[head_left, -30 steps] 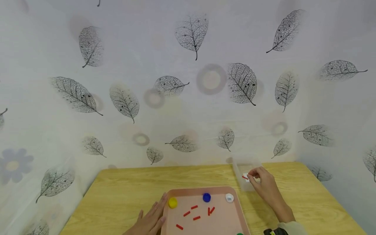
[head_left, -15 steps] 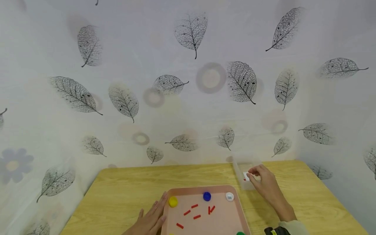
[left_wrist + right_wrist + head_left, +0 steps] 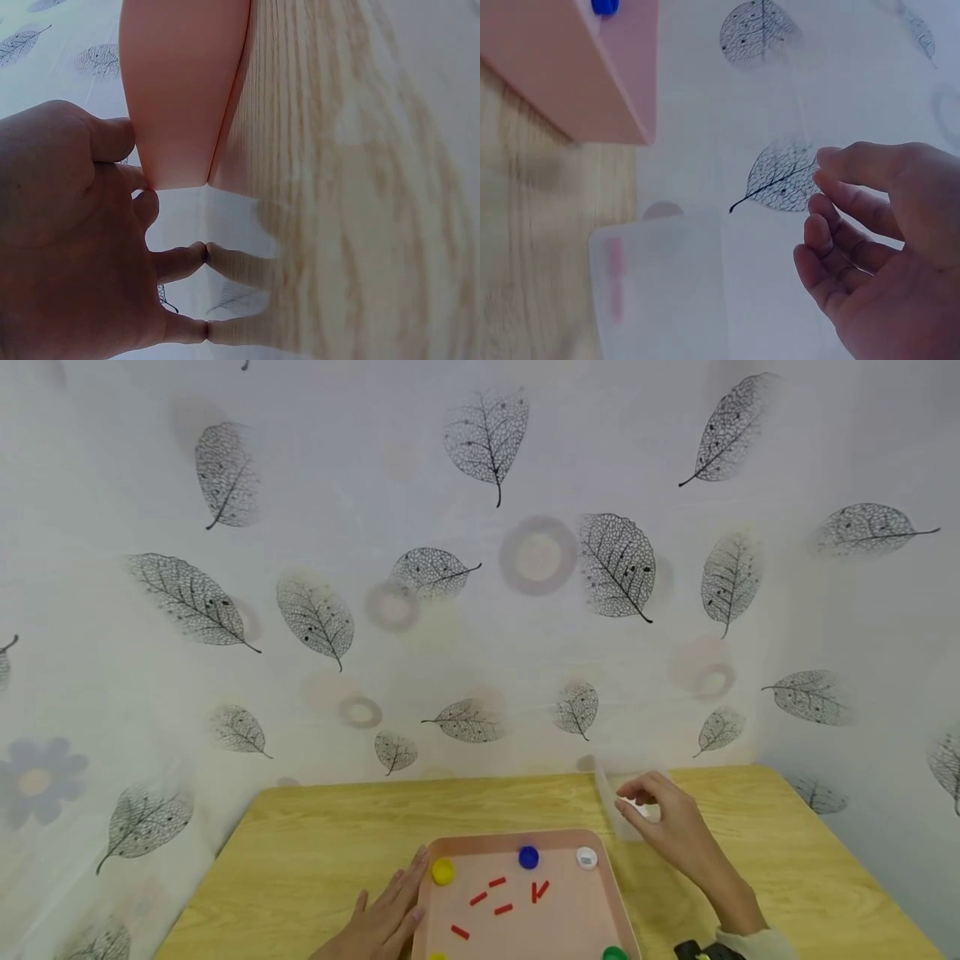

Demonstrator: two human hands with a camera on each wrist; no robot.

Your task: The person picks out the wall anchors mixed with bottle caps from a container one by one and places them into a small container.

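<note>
Just above the translucent plastic box [image 3: 628, 829] at the back right, my right hand [image 3: 678, 827] is raised with fingers loosely bent. Its thumb and index fingertips come close together, and nothing shows between them in the right wrist view. Through the box wall, two blurred red marks [image 3: 616, 281] are visible. My left hand [image 3: 382, 918] lies with extended fingers along the left side of the pink tray [image 3: 618, 893]; in the left wrist view its thumb meets the tray wall and two fingertips touch the table. Several short red sticks [image 3: 503, 909] lie scattered in the tray.
Round caps sit along the tray's edges: yellow [image 3: 443, 872], blue [image 3: 528, 857], white [image 3: 587, 858] and green [image 3: 615, 953]. Another yellow piece [image 3: 437, 957] is cut off below. The wooden table [image 3: 337, 818] ends at a leaf-patterned backdrop [image 3: 480, 635].
A red stick beside my right fingertips a second ago appeared lower in the box, then is no longer visible in the head view. My right hand has risen slightly leftward. The left hand stays put.
</note>
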